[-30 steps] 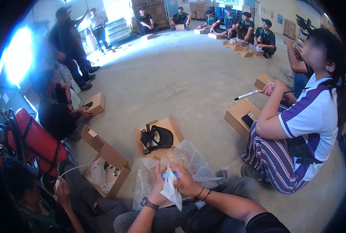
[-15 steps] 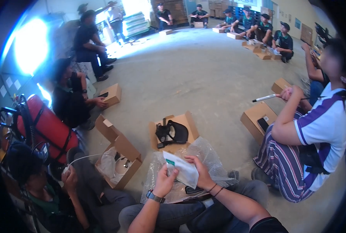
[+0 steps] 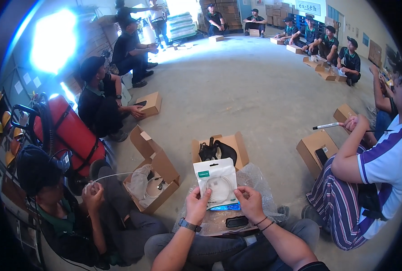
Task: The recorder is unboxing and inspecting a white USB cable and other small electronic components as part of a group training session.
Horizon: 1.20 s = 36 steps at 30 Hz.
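Between my two hands a flat white packet (image 3: 230,170) stands upright, its clear window facing me with a coiled white cable inside. My left hand (image 3: 195,207) pinches its lower left edge, thumb in front. At the lower right edge my right hand (image 3: 251,204) grips it the same way. Blue print shows along the packet's bottom. Behind it, an open cardboard box (image 3: 242,147) holds a black strapped item (image 3: 226,152), partly hidden by the packet. Bubble wrap (image 3: 266,192) spreads over my lap area, with a small black oblong device (image 3: 237,221) near my right wrist.
At my left a person holds a white cable beside an open box (image 3: 165,165); a red cylinder-shaped pack (image 3: 70,131) stands behind. On my right someone crouches with a marker (image 3: 326,126) near a box (image 3: 310,147) bearing a phone. Several seated people ring the concrete floor (image 3: 201,95).
The packet has turned from a tilted, sideways pose to upright, so its window and the coiled cable now face me. My right hand moved from its upper edge to its lower right edge.
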Available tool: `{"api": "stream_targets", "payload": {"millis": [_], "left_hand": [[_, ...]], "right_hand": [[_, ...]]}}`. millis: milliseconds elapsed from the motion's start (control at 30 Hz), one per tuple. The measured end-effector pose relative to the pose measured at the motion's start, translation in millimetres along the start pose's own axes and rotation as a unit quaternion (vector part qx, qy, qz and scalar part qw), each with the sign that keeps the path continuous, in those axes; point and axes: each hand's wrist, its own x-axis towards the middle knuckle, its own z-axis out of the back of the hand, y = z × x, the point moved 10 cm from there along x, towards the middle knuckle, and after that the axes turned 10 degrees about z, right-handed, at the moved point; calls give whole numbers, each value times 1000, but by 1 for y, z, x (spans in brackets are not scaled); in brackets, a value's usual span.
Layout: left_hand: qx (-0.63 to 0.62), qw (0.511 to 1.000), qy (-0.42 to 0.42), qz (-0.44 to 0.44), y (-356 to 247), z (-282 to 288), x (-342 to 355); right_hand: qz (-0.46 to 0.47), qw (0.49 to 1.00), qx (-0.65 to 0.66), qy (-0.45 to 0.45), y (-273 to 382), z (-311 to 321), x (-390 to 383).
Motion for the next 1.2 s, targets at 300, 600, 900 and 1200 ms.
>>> {"api": "stream_targets", "payload": {"millis": [300, 600, 900, 1200], "left_hand": [[24, 999, 44, 5, -7, -10, -4], [102, 993, 16, -50, -9, -16, -8], [55, 992, 103, 43, -1, -24, -11], [177, 959, 208, 72, 4, -38, -21]], "right_hand": [[-37, 997, 2, 64, 8, -3, 1], [-12, 995, 2, 96, 4, -17, -6], [-89, 973, 130, 167, -2, -30, -11], [5, 968, 113, 222, 25, -34, -15]]}}
